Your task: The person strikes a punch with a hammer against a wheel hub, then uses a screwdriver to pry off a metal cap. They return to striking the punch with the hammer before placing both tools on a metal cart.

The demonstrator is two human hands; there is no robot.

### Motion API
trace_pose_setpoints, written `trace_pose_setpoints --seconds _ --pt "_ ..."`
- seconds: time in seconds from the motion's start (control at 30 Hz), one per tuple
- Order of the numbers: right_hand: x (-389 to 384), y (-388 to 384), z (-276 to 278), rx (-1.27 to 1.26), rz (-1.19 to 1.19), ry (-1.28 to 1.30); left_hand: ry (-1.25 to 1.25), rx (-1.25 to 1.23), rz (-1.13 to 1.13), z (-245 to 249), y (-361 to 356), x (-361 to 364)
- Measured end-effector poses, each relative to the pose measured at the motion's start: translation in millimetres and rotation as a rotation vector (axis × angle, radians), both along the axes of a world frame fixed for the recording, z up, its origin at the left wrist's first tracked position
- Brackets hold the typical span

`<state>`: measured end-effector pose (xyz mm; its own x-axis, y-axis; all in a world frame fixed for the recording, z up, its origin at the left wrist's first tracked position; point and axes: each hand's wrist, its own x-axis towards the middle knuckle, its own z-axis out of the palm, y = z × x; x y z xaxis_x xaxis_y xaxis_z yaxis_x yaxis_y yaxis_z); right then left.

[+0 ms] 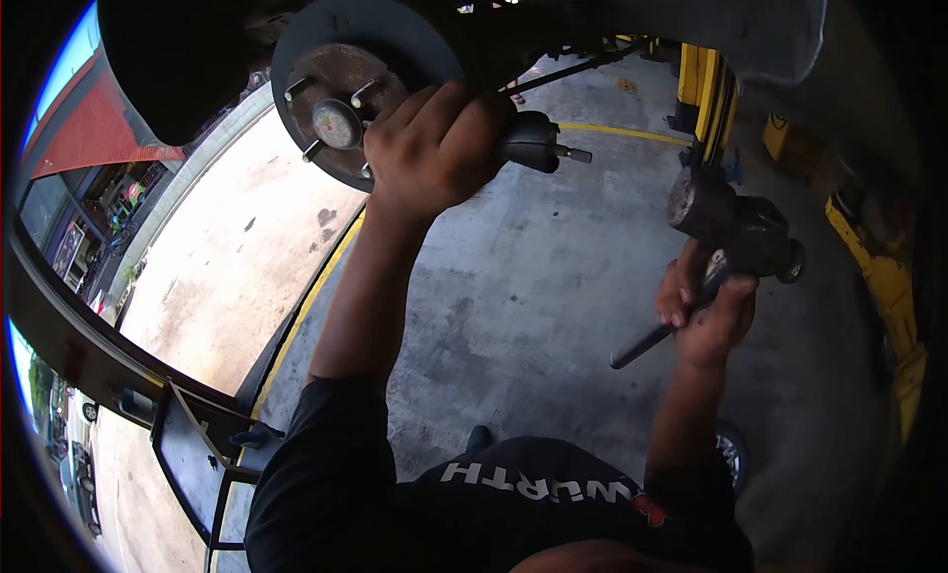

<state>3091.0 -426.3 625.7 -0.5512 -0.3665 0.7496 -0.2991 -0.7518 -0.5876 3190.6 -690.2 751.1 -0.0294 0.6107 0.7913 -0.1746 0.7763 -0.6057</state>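
Reference: brake disc (365, 25). Left hand (434, 143) appears closed round a dark metal-tipped piece (530, 141) in front of the disc's right side; contact with disc unclear. Right hand (706, 301) grips a hammer-like tool (755, 232), well right of disc. Judged step: handling both tools beside it; next move calls for steady aim.

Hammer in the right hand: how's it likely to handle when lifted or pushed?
The hammer is probably head-heavy: its bulky head dwarfs the slim handle. It should feel stiff, since the handle looks straight, with no visible bend. Pushed while lying down, it might roll a little, as the head's large end looks round.
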Motion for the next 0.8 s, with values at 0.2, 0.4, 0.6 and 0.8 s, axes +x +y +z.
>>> trace_pose_setpoints --seconds 0.2,0.4,0.6,0.8 --pt "8.9 -36.4 10.4 -0.273 0.155 -0.128 0.022 -0.005 0.038 -1.4 1.8 2.9" --pt "20.7 -46.6 20.7 -0.072 -0.060 -0.183 0.030 0.005 0.010 -2.6 -1.7 -1.3" --pt "10.1 -49.7 2.7 -0.302 0.216 -0.203 0.036 0.008 0.014 -1.8 -2.4 -3.1" --pt "21.6 -65.6 -10.8 0.114 0.035 0.031 -0.020 0.051 0.014 1.0 1.9 0.0"
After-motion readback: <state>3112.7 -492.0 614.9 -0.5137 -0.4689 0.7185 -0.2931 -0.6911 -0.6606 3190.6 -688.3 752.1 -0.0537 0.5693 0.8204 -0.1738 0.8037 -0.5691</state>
